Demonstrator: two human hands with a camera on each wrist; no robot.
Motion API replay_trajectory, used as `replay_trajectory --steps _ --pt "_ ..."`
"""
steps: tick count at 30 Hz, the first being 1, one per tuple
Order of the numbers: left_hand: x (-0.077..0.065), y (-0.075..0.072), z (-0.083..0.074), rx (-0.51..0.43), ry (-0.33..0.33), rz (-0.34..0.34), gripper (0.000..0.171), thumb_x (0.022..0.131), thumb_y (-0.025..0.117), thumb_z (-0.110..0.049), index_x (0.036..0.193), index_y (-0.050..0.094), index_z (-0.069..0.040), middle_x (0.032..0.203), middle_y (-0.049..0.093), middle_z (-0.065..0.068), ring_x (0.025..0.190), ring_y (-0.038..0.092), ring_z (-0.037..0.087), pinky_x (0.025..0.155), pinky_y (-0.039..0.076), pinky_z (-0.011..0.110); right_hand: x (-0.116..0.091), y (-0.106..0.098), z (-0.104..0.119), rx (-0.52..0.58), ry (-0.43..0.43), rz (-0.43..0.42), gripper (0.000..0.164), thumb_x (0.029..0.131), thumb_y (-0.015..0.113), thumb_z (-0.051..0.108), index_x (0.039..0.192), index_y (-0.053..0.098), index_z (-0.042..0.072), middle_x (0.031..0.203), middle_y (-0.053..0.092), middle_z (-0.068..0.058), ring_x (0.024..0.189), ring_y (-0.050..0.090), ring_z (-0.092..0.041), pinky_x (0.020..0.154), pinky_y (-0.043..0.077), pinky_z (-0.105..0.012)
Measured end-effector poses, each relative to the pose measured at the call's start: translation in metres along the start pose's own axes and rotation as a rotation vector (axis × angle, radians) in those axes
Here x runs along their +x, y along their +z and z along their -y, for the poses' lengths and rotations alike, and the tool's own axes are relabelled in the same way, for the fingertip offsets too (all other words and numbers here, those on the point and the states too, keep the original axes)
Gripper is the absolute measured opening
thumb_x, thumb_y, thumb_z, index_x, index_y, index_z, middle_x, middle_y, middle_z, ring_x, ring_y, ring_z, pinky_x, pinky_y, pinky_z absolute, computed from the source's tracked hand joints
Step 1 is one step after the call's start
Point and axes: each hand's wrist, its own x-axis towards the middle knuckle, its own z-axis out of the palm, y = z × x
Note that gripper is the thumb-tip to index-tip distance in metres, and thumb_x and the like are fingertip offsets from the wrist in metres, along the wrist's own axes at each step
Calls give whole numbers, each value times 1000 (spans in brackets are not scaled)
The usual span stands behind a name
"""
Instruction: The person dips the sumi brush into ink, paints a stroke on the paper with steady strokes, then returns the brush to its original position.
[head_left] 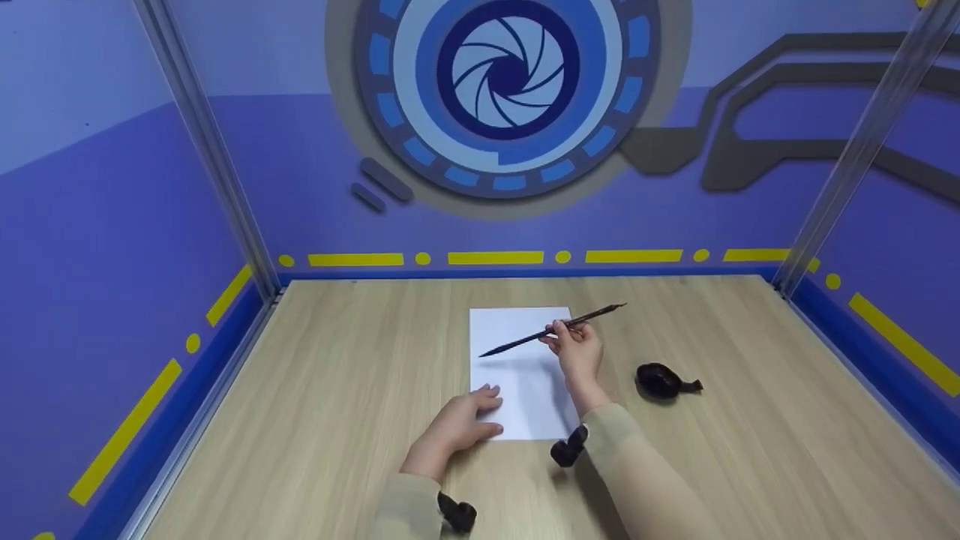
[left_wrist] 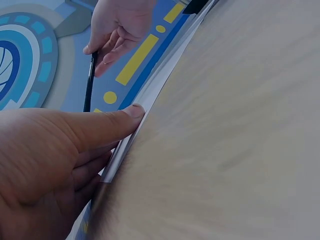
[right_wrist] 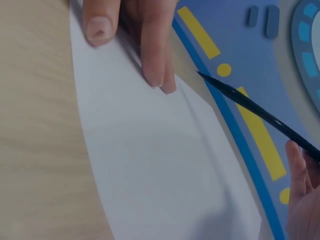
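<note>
Background: blue-purple wall (head_left: 289, 172) with large round aperture-blade motif (head_left: 510, 75), yellow dashes (head_left: 495, 258) along its foot; grey metal corner post (head_left: 207, 142) at left. Below: pale wood-grain tabletop (head_left: 360, 360).

Near middle of tabletop: plain white rectangular sheet of paper (head_left: 525, 390), long side running away from the body. No marks visible on it.

Left hand (head_left: 457, 421): resting at lower left of sheet, thumb and fingers extended and apart, tips on the paper; nothing gripped.

Right hand (head_left: 580, 352): over right edge of sheet, fingers and thumb together in a pinch round long, slender, dark writing brush (head_left: 517, 343), about mid-shaft. Brush aslant above sheet, pointed tip (right_wrist: 212, 81) leftward and clear of the paper; far end beyond the sheet.

Right of sheet, well apart: glossy black rounded vessel-like object (head_left: 660, 382) with short stub. Contents: cannot tell.

Risks (judgement): sheet skidding or creasing under brush pressure, from light hold on one side only. Stray blot, if tip wet; wetness not readable. Brush twisting, from loose pinch. Smearing, from right wrist dragging across paper. Black object possibly knocked by wide forearm swing.
</note>
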Motion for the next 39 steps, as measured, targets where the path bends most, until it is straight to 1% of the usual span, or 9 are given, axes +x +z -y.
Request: replay_trajectory --steps 8,18,24,29,33,35,37,39 --pt "0 0 -1 9 16 -10 51 92 76 -12 139 61 2 157 52 11 151 42 31 126 33 51 1 -1 -6 -54 17 -17 15 100 64 3 108 57 -8 83 77 -9 59 72 -8 60 61 -18" --pt "0 0 0 19 17 -9 50 92 75 -12 138 62 2 157 52 10 151 42 31 126 33 50 2 1 -10 -21 12 1 14 99 63 0 106 55 -9 84 77 -13 58 72 -10 61 63 -21" --pt "1 0 -1 14 15 -6 50 92 75 -13 138 62 1 157 51 10 151 42 31 126 33 50 2 1 -10 -60 1 1 12 99 64 0 105 57 -8 86 77 -15 60 73 -10 60 62 -19" --pt "0 0 0 6 19 -6 50 92 75 -12 138 62 2 157 51 10 151 42 31 126 32 51 -1 4 -7 -110 -31 15 13 98 65 1 106 59 -8 94 77 -23 65 74 -12 63 64 -22" --pt "0 0 1 20 38 -11 50 92 76 -12 137 62 3 156 53 11 150 43 32 125 35 51 -4 7 -4 -178 -91 54 15 98 67 2 107 61 -9 102 75 -29 71 77 -18 65 64 -21" --pt "1 0 2 30 51 -16 50 91 76 -12 137 63 4 155 54 12 149 44 33 124 36 51 -5 9 -2 -224 -127 76 16 98 67 3 107 62 -9 104 75 -30 75 79 -24 67 64 -23" --pt "1 0 2 34 54 -16 50 91 76 -12 136 63 4 154 54 12 149 45 34 124 36 51 -7 11 0 -271 -162 93 16 98 68 3 107 63 -9 102 75 -30 77 79 -26 67 64 -21" --pt "1 0 2 35 52 -17 51 90 76 -13 136 63 4 154 55 12 149 45 33 124 36 51 -8 13 2 -312 -189 102 14 97 68 3 106 63 -8 101 75 -29 78 79 -28 70 65 -26"
